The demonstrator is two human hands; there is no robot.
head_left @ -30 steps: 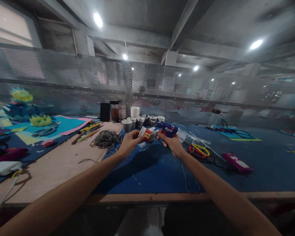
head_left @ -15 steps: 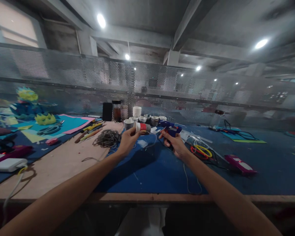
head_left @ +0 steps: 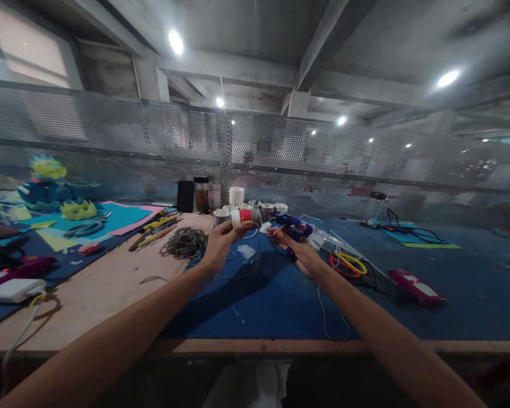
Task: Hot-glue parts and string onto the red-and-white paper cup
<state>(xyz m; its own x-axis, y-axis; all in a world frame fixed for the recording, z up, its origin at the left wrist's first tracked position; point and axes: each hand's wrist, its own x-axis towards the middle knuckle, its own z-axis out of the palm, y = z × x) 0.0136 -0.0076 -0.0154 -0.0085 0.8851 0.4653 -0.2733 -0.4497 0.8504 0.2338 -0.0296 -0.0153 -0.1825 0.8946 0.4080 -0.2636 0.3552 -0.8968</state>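
My left hand (head_left: pixel 221 241) is closed around a paper cup (head_left: pixel 243 217) with a red patch, held on its side above the table. Grey cord (head_left: pixel 255 216) covers the cup's right end, and a loose strand hangs from it. To the right, my right hand (head_left: pixel 295 243) is closed on a blue glue gun (head_left: pixel 295 224), its nozzle pointing left toward the cup's corded end. Nozzle and cup appear apart. The fingers partly hide the gun's handle. Left of my left hand lies a tangled bundle of grey cord (head_left: pixel 183 242).
Several cups (head_left: pixel 280 207) and a white cup stack (head_left: pixel 237 195) stand behind my hands, beside a dark-lidded jar (head_left: pixel 202 195). Knives and tools (head_left: pixel 155 229) lie left. Yellow cable (head_left: pixel 352 263) and a magenta power strip (head_left: pixel 417 287) lie right.
The cup has turned slightly, showing more of its red patch and corded side. My right hand and the glue gun have shifted a little left. The hanging strand lies differently.
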